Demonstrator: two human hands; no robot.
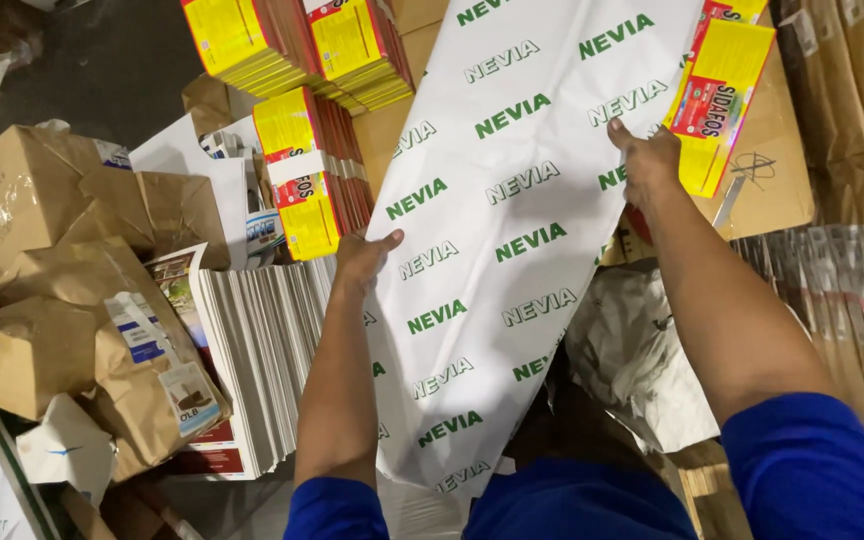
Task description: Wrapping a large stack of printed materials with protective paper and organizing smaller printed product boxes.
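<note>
Floor (112, 70), dark grey: crumpled brown paper wrappings (62, 300) at 9 o'clock; grey flat-card stack (267, 350) beside them; yellow-red carton bundles (302, 45) at 11 o'clock.

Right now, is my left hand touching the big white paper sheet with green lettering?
Touching. The head view shows the left hand gripping the left edge of the big white paper sheet with green lettering, its thumb lying on top of the paper.

Blue short sleeves, bare forearms, left hand (364, 256), right hand (649, 160)
</note>
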